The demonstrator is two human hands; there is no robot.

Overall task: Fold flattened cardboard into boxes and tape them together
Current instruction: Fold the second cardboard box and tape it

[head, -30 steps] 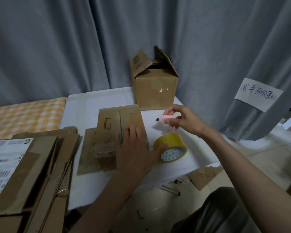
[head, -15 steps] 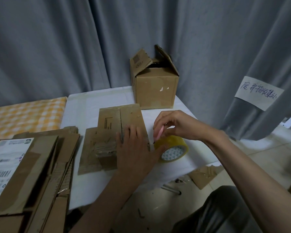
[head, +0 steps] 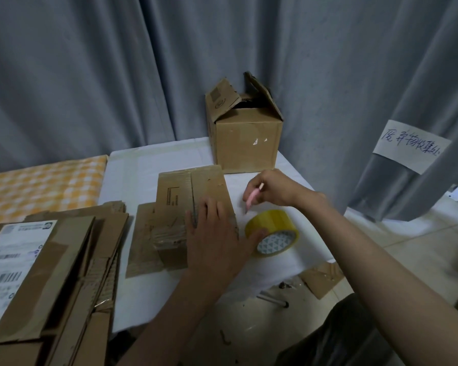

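- At 8 o'clock in the head view: a stack of flattened brown cardboard sheets [head: 64, 273], the top one carrying a white printed shipping label [head: 9, 268] with a barcode.
- At 9 o'clock, behind the stack: an orange-and-white checked cloth [head: 43, 186], lying just beside the white-covered table [head: 148, 294].
- Centre of the table: a flattened brown cardboard box with old tape strips [head: 169, 220], lying flat, long side running toward 12 o'clock; a black printed frame shows on its upper left panel.
- Left hand [head: 217, 239]: fingers straight and spread, palm down, pressing on the right half of the flattened box. Thumb reaches toward 3 o'clock and touches the near edge of the tape roll.
- At 12 o'clock from the flattened box: an assembled brown cardboard carton with raised top flaps [head: 245, 133], upright at the far table edge against the grey curtain [head: 117, 75].
- At 4 o'clock from the flattened box, just beside it: a yellow roll of clear packing tape [head: 271, 231], lying on the table, tilted, its patterned core facing the camera.
- Right hand [head: 273, 190]: fingers curled, pinching a slim pink cutter [head: 251, 199], tip pointing down just above the roll; contact with the roll cannot be told.
- At 2 o'clock: a white paper note with handwriting [head: 411, 145] stuck on the curtain.
- At 5 o'clock, on the floor: a brown cardboard scrap [head: 321, 277].
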